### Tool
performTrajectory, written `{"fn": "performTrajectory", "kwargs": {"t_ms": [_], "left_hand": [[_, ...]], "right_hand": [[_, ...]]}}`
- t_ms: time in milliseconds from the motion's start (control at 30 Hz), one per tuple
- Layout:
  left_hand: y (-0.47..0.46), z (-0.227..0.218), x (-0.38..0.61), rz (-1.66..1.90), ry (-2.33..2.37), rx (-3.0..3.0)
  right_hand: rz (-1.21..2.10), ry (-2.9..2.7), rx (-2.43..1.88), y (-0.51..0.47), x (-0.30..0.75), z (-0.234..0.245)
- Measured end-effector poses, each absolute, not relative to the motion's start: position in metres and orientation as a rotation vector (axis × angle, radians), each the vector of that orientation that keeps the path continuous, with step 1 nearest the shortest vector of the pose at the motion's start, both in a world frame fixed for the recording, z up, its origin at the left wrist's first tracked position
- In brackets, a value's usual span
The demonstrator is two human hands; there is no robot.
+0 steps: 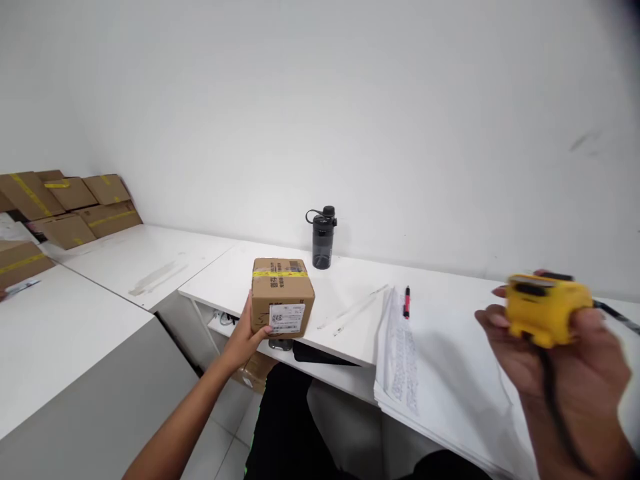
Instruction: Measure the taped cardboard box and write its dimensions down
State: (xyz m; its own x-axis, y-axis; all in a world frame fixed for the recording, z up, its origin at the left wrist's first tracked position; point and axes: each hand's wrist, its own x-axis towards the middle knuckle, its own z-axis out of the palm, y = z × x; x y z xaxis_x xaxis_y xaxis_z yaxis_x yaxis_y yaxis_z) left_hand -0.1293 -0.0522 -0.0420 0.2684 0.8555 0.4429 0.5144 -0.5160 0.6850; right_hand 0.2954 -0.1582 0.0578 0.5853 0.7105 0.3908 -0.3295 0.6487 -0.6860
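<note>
My left hand grips a small brown cardboard box by its left side and lower front edge. Yellow tape runs across the box's top, and a white printed label is stuck on the side facing me. The box is held at the desk's front edge; I cannot tell whether it rests there. On the right, my right hand is raised over the desk, its fingers wrapped around a yellow handheld device with black parts. A black cord or strap hangs from it along my wrist. Motion blurs this hand, so the device's exact kind is unclear.
A dark shaker bottle stands by the wall behind the box. Handwritten papers and a red-and-black pen lie on the white desk. Several taped cartons are piled at the far left. Below is an open shelf.
</note>
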Motion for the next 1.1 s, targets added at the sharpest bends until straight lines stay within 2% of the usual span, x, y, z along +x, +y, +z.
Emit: {"fn": "performTrajectory", "kwargs": {"t_ms": [100,233,433,600,733,900,1100], "left_hand": [[-0.047,-0.063,-0.114,1.108,1.141,2.09],[-0.033,-0.047,-0.093,0.932,1.041,2.182],[-0.027,0.028,-0.074,1.307,1.249,2.054],[-0.024,0.099,-0.048,0.953,1.095,2.158],[-0.015,0.125,-0.041,0.745,0.886,1.928],[0.011,0.123,-0.065,0.822,0.998,1.875],[0.034,0.086,-0.08,0.68,1.313,1.992]], "right_hand": [[0.784,-0.8,-0.634,-0.141,0.288,0.068],[1.012,-1.186,-0.859,-0.093,0.254,0.066],[0.937,-1.705,-0.937,-0.039,0.204,0.081],[0.765,-1.876,-0.776,-0.036,0.176,0.1],[0.619,-1.887,-0.746,-0.044,0.177,0.104],[0.591,-1.868,-0.889,-0.051,0.222,0.095],[0.729,-1.797,-1.109,-0.045,0.256,0.07]]}}
